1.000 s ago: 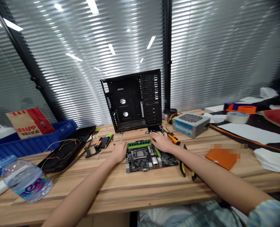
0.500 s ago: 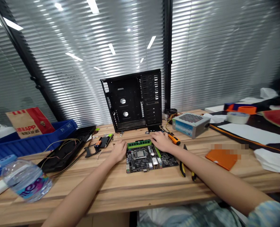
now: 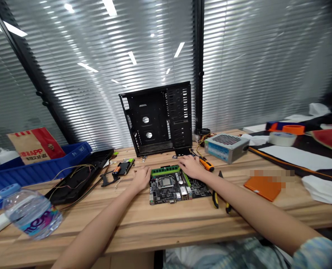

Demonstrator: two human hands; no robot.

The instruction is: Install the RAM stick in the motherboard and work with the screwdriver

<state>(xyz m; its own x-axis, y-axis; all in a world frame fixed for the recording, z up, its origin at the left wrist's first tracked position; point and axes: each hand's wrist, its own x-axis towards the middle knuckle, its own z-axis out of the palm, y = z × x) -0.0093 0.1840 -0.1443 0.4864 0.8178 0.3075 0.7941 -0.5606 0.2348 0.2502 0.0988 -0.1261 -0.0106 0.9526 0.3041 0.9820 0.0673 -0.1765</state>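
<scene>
A black motherboard (image 3: 168, 192) lies flat on the wooden table, with its processor showing and a green memory stick (image 3: 166, 169) along its far side. My left hand (image 3: 141, 178) is at the board's far left corner, fingers curled against the edge by one end of the stick. At the other end of the stick, my right hand (image 3: 191, 167) reaches over the board, its fingers bent down on the far edge. The exact finger contact is too small to make out. Pliers (image 3: 215, 200) with yellow-and-black handles lie partly under my right forearm.
Behind the board stands an open black computer case (image 3: 154, 123). To the right are an orange screwdriver (image 3: 207, 164), a power supply (image 3: 226, 147) and an orange pouch (image 3: 263, 186). A water bottle (image 3: 31, 213), a blue bin (image 3: 70, 155) and a black panel (image 3: 70, 186) occupy the left.
</scene>
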